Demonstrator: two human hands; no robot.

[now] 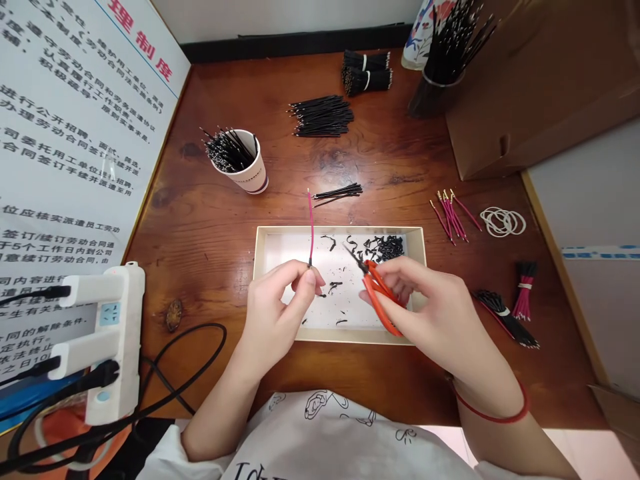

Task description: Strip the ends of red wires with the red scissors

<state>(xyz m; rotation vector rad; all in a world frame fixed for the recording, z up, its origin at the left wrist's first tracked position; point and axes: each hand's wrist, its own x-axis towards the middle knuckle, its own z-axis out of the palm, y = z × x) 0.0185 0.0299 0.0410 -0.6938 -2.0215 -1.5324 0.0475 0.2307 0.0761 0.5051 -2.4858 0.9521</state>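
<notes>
My left hand (pixel 285 303) pinches the lower, black end of a pink wire (pixel 312 223), which stands upright with a bare metal tip at its top. In my right hand (pixel 425 300) is a pair of orange-handled cutting pliers (pixel 383 297), its dark jaws pointing up and left, apart from the wire. Both hands are over a shallow white box (pixel 280 333). Black scraps (pixel 390 248) are heaped in its far right corner, with more bits scattered on its floor. Just beyond the box lies a small bunch of black wires (pixel 340 193).
A paper cup (pixel 250 175) of black wires stands at the back left. Farther off lie a row of black wires (pixel 323 117) and tied bundles (pixel 367 72). Pink wires (pixel 453 217) and rubber bands (pixel 503 222) are on the right. A power strip (pixel 120 340) with cables is on the left.
</notes>
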